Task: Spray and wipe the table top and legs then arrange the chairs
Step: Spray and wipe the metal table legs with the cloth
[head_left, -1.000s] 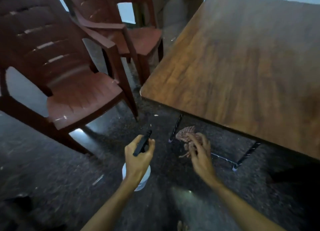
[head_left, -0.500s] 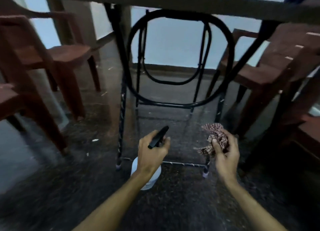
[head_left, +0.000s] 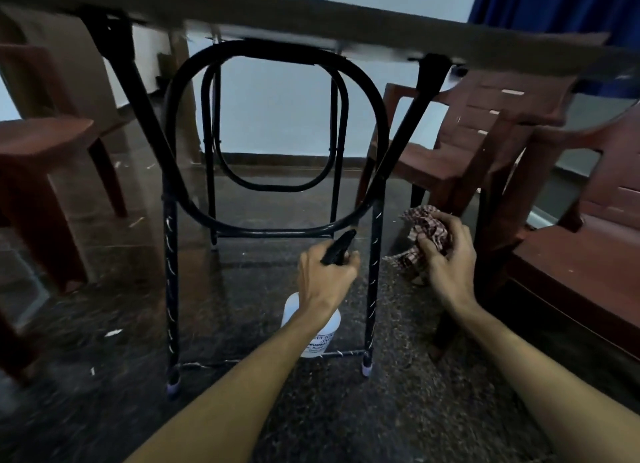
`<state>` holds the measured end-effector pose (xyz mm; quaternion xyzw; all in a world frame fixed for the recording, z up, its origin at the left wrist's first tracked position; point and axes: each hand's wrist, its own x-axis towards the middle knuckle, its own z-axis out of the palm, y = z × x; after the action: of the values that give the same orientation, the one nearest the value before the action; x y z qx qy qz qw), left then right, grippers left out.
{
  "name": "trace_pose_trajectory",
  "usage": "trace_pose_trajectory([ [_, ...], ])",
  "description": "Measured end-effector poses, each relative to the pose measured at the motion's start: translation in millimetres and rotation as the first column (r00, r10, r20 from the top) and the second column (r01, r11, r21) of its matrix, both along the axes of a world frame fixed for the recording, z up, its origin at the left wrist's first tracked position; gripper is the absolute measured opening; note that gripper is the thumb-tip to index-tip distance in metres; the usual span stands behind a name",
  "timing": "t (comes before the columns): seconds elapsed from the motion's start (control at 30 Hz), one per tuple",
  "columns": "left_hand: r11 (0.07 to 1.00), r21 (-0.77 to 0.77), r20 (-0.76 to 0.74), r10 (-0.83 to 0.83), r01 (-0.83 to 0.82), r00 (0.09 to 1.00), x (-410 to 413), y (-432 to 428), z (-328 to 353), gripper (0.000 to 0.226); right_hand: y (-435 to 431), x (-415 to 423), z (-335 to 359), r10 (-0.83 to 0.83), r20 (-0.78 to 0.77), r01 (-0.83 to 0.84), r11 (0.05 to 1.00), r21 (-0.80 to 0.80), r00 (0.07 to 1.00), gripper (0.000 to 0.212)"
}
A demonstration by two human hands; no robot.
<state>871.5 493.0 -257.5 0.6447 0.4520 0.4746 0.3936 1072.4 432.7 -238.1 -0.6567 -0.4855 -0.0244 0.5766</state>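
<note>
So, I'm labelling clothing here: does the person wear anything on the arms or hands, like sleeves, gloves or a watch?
Nothing. The left forearm and right forearm are bare to the frame edge, no sleeve in view. The left hand and right hand are ungloved, with no watch, bracelet or ring visible in this dim light.

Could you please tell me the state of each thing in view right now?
White plastic spray bottle with black trigger: upright, gripped by the left hand.
Red checked cloth: bunched, gripped in the right hand.
Black metal table legs: unfolded, standing on the floor.
Brown plastic chairs: upright, standing on either side.
</note>
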Motion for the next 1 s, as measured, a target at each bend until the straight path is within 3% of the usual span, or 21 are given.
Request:
trace_pose_trajectory([
  [0.17, 0.997, 0.014, -0.003, 0.071, -0.071, 0.997, 5.5, 10.5, -10.5, 0.044, 30.3, -2.3, 12.0, 0.009, -0.003, -0.009, 0.999, 0.034, 1.0, 0.038],
  [0.27, 0.996, 0.027, 0.018, 0.081, -0.081, 0.997, 1.4, 15.2, -17.4, 0.029, 61.3, -6.0, 15.8, 0.028, 0.074, -0.03, 0.999, 0.026, 0.997, 0.044],
  [0.4, 0.998, 0.002, 0.011, 0.07, -0.07, 0.997, -3.9, 23.9, -26.7, 0.021, 89.5, -17.9, -18.1, 0.088, 0.209, -0.073, 0.994, -0.079, 0.974, 0.049],
  [0.5, 0.998, -0.009, -0.019, 0.058, -0.058, 0.998, -9.0, 29.8, -35.4, 0.021, 75.0, -10.9, -72.3, 0.144, 0.375, -0.064, 0.974, -0.22, 0.916, 0.047],
  [0.57, 0.999, -0.009, -0.031, 0.04, -0.04, 0.999, -11.5, 33.5, -42.1, 0.021, 63.9, 0.0, -86.2, 0.196, 0.406, -0.083, 0.956, -0.281, 0.893, 0.045],
  [0.73, 0.998, 0.051, -0.044, 0.05, -0.048, 0.998, -8.6, 40.5, -49.1, 0.025, 98.8, 6.3, -27.1, 0.12, 0.393, -0.133, 0.991, 0.005, 0.912, 0.034],
  [0.8, 0.997, 0.066, -0.06, 0.053, -0.049, 0.997, -5.3, 41.4, -50.0, 0.024, 98.7, 7.9, -39.9, 0.132, 0.421, -0.133, 0.991, -0.026, 0.898, 0.035],
  [0.9, 0.997, 0.066, -0.065, 0.043, -0.039, 0.997, -3.4, 38.5, -54.2, 0.026, 70.7, 9.5, -90.8, 0.228, 0.443, -0.141, 0.965, -0.22, 0.867, 0.042],
  [1.0, 0.997, 0.076, -0.079, 0.033, -0.027, 0.996, 1.1, 40.0, -62.2, 0.025, 77.4, 15.8, -76.3, 0.209, 0.438, -0.145, 0.974, -0.176, 0.874, 0.037],
])
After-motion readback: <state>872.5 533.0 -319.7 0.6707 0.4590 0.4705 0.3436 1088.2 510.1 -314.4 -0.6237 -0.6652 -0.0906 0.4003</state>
